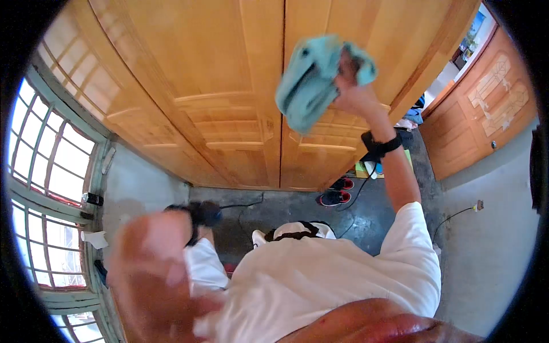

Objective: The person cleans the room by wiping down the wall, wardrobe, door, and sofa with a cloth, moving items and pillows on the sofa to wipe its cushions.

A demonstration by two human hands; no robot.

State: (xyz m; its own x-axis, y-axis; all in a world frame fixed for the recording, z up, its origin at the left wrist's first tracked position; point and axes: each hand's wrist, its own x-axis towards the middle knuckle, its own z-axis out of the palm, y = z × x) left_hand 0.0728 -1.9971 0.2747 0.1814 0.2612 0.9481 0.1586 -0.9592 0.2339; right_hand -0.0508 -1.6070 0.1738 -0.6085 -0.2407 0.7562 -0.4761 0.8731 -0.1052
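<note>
My right hand is closed on a folded teal cloth, held up at the upper right door of a wooden wardrobe. Whether the cloth touches the wood I cannot tell. A black band with a small device circles my right wrist. Close to the camera, at lower left, my left hand is a large motion-smeared shape. Its fingers cannot be made out, nor whether it holds anything. Beside it shows another black wrist device.
Barred windows line the left wall. Dark shoes with red trim and a black cable lie on the grey floor below the wardrobe. On the right stands an open wooden door.
</note>
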